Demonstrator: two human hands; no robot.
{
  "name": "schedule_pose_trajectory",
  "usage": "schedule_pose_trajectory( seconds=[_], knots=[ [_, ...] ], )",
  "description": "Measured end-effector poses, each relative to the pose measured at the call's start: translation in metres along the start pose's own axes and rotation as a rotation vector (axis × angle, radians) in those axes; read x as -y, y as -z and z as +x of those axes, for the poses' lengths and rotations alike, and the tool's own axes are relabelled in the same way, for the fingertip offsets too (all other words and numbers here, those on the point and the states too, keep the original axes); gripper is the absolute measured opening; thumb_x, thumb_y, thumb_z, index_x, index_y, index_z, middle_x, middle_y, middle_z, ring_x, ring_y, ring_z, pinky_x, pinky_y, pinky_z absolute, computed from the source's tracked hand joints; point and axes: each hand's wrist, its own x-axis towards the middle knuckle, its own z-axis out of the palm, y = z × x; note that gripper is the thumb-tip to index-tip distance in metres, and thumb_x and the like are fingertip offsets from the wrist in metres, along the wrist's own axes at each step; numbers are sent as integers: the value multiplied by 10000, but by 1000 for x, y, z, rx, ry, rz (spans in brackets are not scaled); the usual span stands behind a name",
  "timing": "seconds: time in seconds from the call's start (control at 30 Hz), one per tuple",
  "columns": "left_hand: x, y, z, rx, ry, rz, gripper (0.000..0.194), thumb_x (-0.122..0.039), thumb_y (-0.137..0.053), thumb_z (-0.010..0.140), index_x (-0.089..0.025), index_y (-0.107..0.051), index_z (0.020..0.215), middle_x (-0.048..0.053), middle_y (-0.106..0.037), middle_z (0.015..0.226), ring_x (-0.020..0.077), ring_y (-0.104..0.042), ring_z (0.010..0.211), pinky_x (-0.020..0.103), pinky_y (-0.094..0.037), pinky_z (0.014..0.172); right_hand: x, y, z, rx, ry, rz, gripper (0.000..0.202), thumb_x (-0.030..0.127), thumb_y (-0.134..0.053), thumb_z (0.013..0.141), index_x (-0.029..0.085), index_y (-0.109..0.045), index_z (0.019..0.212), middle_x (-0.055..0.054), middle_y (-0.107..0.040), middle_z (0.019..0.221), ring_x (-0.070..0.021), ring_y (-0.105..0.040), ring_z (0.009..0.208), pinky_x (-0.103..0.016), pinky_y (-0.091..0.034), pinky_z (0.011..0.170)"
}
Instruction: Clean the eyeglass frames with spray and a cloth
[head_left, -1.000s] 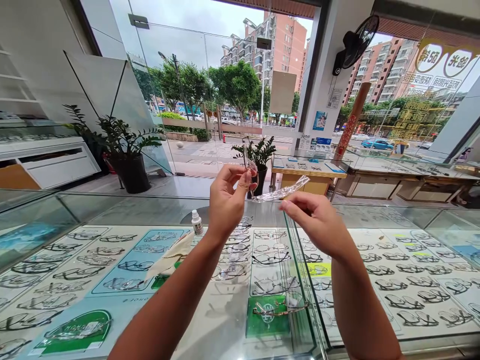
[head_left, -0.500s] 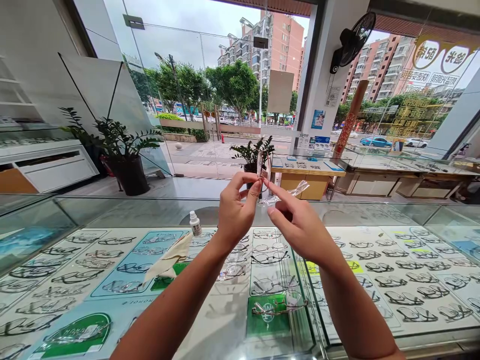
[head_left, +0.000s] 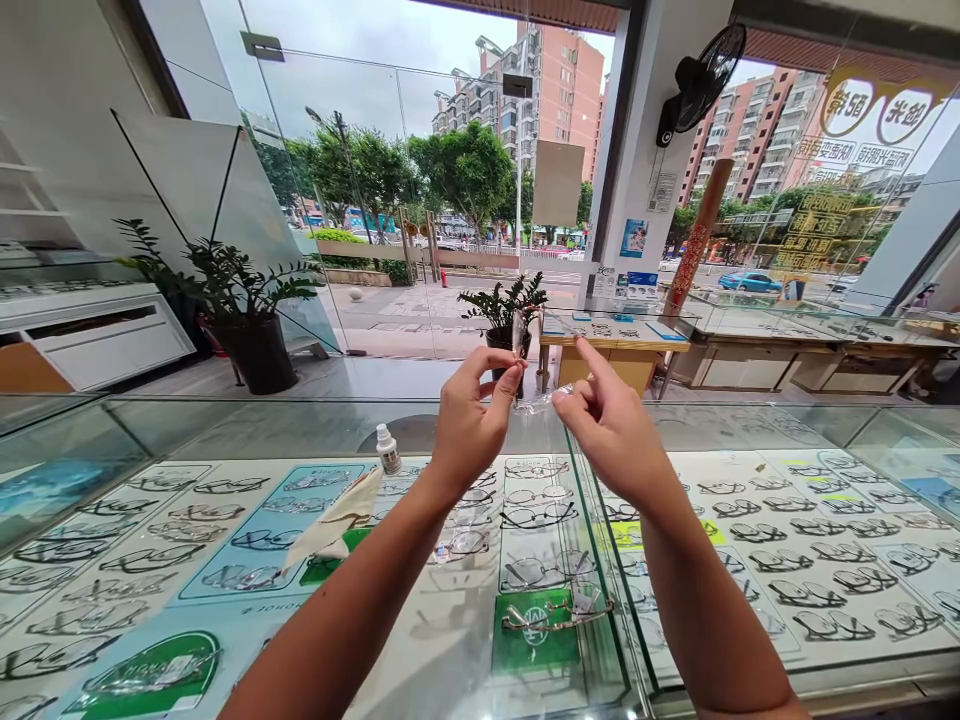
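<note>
Pinched edge-on, up in the air

Head view: the left hand (head_left: 475, 405) has a narrow grip, thumb and fingers pinching a pair of thin, clear-lensed eyeglasses (head_left: 518, 333) almost edge-on above the long glass-topped bench (head_left: 442, 635), probably so skin stays off the lenses. A crinkly see-through plastic strip (head_left: 537, 404) runs from just below them toward the right hand (head_left: 611, 420). That grip's looser: index finger up, apart from the thumb, others curled. Can't tell if it's touching the plastic.
</note>
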Motion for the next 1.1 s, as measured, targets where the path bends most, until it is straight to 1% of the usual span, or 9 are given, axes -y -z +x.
schedule_pose_trajectory(
  seconds=[0.17,0.33,0.5,0.6,0.7,0.8,0.87,0.97,1.1],
  knots=[
    [-1,2,1,77,12,54,125,-336,-651,998,-224,-706,1003,71,-727,1016,204,-712,984,329,-646,817,-7,7,4,-179,46,38,797,366,-607,953,172,-324,1672,64,-439,664,-167,-434,629,-341,-400,651],
    [-1,2,1,92,17,43,131,-340,-650,998,-226,-713,1004,68,-730,1005,198,-710,962,323,-652,803,-10,3,6,-204,62,79,804,369,-610,953,210,-302,1679,68,-414,671,-164,-403,613,-336,-398,636],
    [-2,3,0,96,35,14,139,-353,-657,995,-227,-714,1011,77,-736,1030,205,-708,994,333,-652,831,-7,2,4,-228,77,33,781,368,-607,961,222,-318,1672,57,-448,681,-170,-415,621,-345,-407,654],
    [-5,4,-2,86,42,4,140,-361,-663,990,-231,-707,1018,75,-725,1039,207,-701,1020,341,-647,846,-3,5,1,-188,83,-48,626,370,-606,972,216,-499,1569,34,-507,709,-169,-462,650,-348,-413,673],
    [-10,6,-3,83,38,-17,128,-358,-676,979,-236,-701,1010,72,-710,1048,203,-690,1019,339,-638,844,0,5,-2,-72,107,-129,452,370,-618,971,224,-664,1397,-26,-621,853,-184,-549,742,-354,-444,713],
    [-13,9,-3,85,33,-30,122,-348,-697,962,-227,-696,972,82,-681,1109,200,-667,1045,322,-622,842,1,-3,-3,30,156,-147,429,373,-621,978,224,-676,1376,-101,-663,1121,-231,-628,951,-385,-498,822],
    [-13,10,-3,85,44,-52,138,-349,-727,936,-214,-700,929,97,-658,1163,211,-643,1109,315,-612,857,-1,-13,-3,38,180,-134,428,364,-606,990,202,-662,1383,-134,-642,1249,-257,-633,1083,-415,-510,915],
    [-10,12,-7,125,120,-170,189,-370,-793,872,-198,-715,866,106,-647,1193,234,-621,1183,317,-601,884,-8,-28,-6,16,241,-98,361,318,-587,1001,169,-674,1318,-147,-647,1294,-270,-625,1177,-434,-496,1017],
    [-4,11,-25,166,400,-369,283,-427,-857,782,-180,-727,826,86,-644,1266,186,-665,990,282,-585,765,-24,-46,-17,-17,298,-59,228,280,-557,1014,185,-709,1156,-131,-704,1203,-278,-639,1152,-430,-505,998]
  ],
)
